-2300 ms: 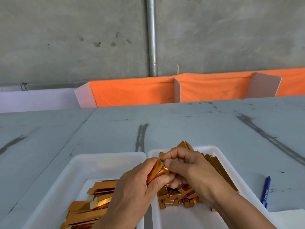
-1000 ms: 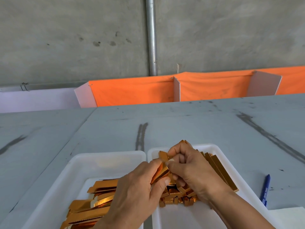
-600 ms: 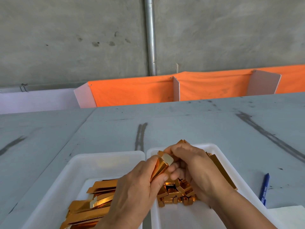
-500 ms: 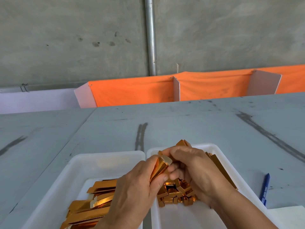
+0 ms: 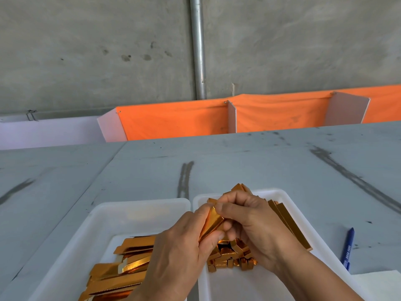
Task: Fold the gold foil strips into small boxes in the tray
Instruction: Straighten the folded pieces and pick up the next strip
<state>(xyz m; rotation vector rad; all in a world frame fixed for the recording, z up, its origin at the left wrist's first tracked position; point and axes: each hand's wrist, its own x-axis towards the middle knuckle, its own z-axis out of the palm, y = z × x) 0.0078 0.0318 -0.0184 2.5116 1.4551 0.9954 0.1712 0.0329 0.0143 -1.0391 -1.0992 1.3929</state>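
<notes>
Right hand (image 5: pixel 260 231) now covers the top end of the gold foil strip (image 5: pixel 211 224), pinching it with the left hand (image 5: pixel 178 253) above the right tray (image 5: pixel 280 193). Light, crease-prone card: hold beside folds.

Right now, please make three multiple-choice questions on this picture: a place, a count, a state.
1. Where is the blue pen?
A) in a tray
B) on the table, right of the trays
C) under a tray
2. How many white trays?
A) two
B) one
C) four
3. The gold strip at the centre is:
A) flat on the table
B) dropped in a tray
C) held by both hands
Key: 1 B, it lies beside the right tray. 2 A, left tray and right tray stand side by side. 3 C, left hand and right hand pinch it.
</notes>
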